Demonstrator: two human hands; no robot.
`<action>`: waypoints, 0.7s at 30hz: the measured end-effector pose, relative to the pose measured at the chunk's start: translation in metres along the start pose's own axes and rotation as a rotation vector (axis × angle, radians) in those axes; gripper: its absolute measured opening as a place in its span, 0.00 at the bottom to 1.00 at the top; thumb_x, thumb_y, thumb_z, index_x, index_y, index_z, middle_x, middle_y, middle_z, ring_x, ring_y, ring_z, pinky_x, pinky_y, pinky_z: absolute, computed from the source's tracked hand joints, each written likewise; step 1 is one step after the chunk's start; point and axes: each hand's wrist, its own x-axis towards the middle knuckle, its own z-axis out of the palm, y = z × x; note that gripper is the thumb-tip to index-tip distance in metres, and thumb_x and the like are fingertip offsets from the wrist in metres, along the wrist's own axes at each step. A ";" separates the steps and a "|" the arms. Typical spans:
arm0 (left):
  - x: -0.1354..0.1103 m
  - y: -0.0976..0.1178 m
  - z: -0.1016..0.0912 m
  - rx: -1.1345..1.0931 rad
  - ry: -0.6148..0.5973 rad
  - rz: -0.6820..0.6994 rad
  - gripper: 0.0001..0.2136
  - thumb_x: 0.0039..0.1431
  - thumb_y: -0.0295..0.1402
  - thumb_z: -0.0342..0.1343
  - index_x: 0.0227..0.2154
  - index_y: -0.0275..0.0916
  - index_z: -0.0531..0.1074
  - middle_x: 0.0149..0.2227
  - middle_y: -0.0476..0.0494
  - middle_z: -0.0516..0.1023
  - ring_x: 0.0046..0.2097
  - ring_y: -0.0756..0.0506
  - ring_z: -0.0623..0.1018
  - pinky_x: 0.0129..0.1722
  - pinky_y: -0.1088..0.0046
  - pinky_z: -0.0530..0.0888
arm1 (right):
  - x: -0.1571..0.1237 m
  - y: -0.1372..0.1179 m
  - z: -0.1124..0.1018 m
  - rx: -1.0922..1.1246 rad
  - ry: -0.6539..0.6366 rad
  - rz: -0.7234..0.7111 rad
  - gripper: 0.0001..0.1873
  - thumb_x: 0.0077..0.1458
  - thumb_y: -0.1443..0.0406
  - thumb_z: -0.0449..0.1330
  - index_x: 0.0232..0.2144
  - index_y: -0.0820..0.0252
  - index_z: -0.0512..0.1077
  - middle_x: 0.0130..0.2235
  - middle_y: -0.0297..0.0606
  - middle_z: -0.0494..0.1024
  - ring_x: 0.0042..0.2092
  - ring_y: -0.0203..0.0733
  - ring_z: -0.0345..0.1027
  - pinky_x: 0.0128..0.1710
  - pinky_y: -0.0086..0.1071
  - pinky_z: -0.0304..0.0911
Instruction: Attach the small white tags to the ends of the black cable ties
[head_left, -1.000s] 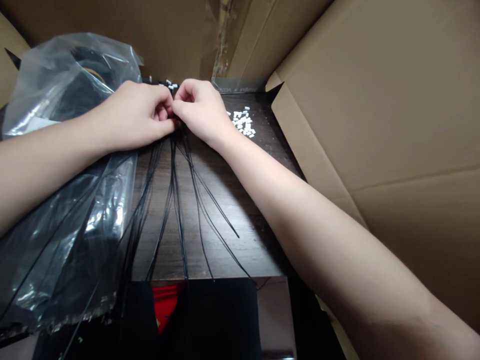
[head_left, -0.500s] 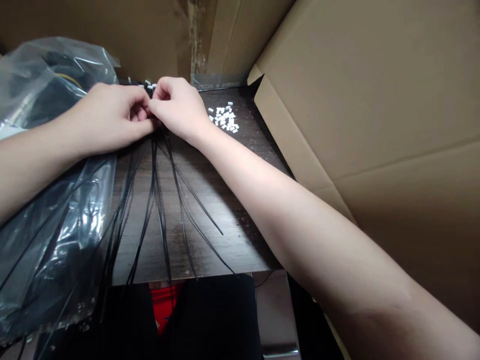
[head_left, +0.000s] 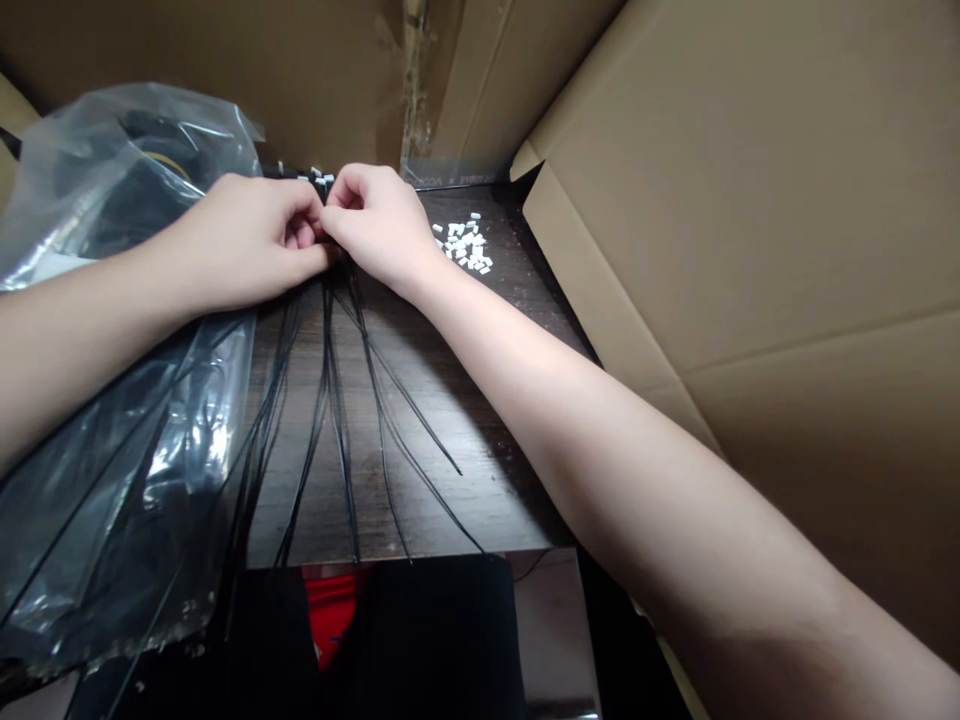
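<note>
Black thin wires (head_left: 334, 400) fan across a dark wooden desk (head_left: 495, 490) from the left hand (head_left: 247, 245) and right hand (head_left: 379, 225), fingers pinching their ends, small white pieces (head_left: 465, 245) nearby

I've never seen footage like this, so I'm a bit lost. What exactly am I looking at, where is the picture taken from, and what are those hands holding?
There's no machine here. These are a person's two bare hands, filmed by a camera worn on their own head, looking forward and down, so you share their view. The left hand and the right hand meet at the top of a bunch of thin black strands, which seem to be pinched between the fingers, though the fingers hide the exact grip. The strands trail down across a dark wood-grain surface. A heap of small white pieces lies to the right of the hands. A clear plastic bag lies on the left, and a brown cardboard flap rises on the right.
</note>
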 end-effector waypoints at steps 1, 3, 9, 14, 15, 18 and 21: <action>0.000 0.000 0.000 -0.001 -0.001 -0.003 0.12 0.50 0.40 0.48 0.28 0.36 0.68 0.27 0.53 0.68 0.37 0.47 0.77 0.51 0.65 0.73 | 0.000 0.000 0.000 0.010 0.001 -0.005 0.07 0.54 0.65 0.56 0.24 0.57 0.63 0.30 0.32 0.74 0.36 0.37 0.65 0.38 0.32 0.56; 0.000 -0.001 0.001 -0.004 0.001 0.004 0.12 0.50 0.41 0.48 0.28 0.36 0.68 0.27 0.53 0.67 0.37 0.47 0.77 0.51 0.65 0.73 | 0.000 0.000 0.000 0.017 0.002 0.001 0.07 0.54 0.65 0.56 0.24 0.57 0.63 0.30 0.32 0.74 0.36 0.36 0.64 0.37 0.32 0.55; 0.001 -0.001 0.001 -0.020 -0.008 0.012 0.14 0.49 0.43 0.47 0.28 0.36 0.67 0.27 0.54 0.65 0.38 0.47 0.77 0.53 0.62 0.71 | -0.001 0.001 0.000 0.041 0.004 0.001 0.07 0.53 0.65 0.56 0.24 0.57 0.64 0.29 0.31 0.73 0.35 0.36 0.65 0.37 0.32 0.55; 0.001 -0.002 0.000 0.000 -0.002 0.010 0.15 0.49 0.44 0.46 0.29 0.36 0.67 0.27 0.54 0.66 0.38 0.47 0.77 0.52 0.63 0.72 | 0.000 0.001 -0.001 0.053 0.001 -0.008 0.07 0.53 0.64 0.56 0.24 0.57 0.64 0.30 0.32 0.74 0.36 0.37 0.65 0.37 0.32 0.55; 0.001 -0.002 0.001 0.005 0.002 0.013 0.16 0.49 0.45 0.46 0.29 0.36 0.67 0.27 0.54 0.67 0.38 0.47 0.77 0.51 0.63 0.73 | 0.000 0.000 -0.001 0.049 0.000 -0.002 0.07 0.53 0.64 0.56 0.24 0.57 0.64 0.30 0.32 0.74 0.36 0.37 0.66 0.37 0.32 0.56; 0.001 -0.004 0.002 0.019 0.007 0.030 0.19 0.49 0.48 0.42 0.28 0.36 0.67 0.27 0.53 0.67 0.38 0.47 0.78 0.51 0.63 0.73 | 0.001 0.000 0.000 0.028 -0.012 0.013 0.07 0.53 0.64 0.56 0.25 0.57 0.65 0.31 0.32 0.74 0.37 0.38 0.66 0.38 0.32 0.57; 0.001 -0.004 0.002 0.028 0.004 0.030 0.24 0.50 0.52 0.38 0.29 0.37 0.68 0.27 0.54 0.66 0.38 0.48 0.78 0.51 0.62 0.73 | 0.002 0.001 0.001 0.025 -0.017 0.011 0.06 0.54 0.65 0.56 0.25 0.57 0.65 0.32 0.32 0.74 0.38 0.38 0.67 0.39 0.32 0.59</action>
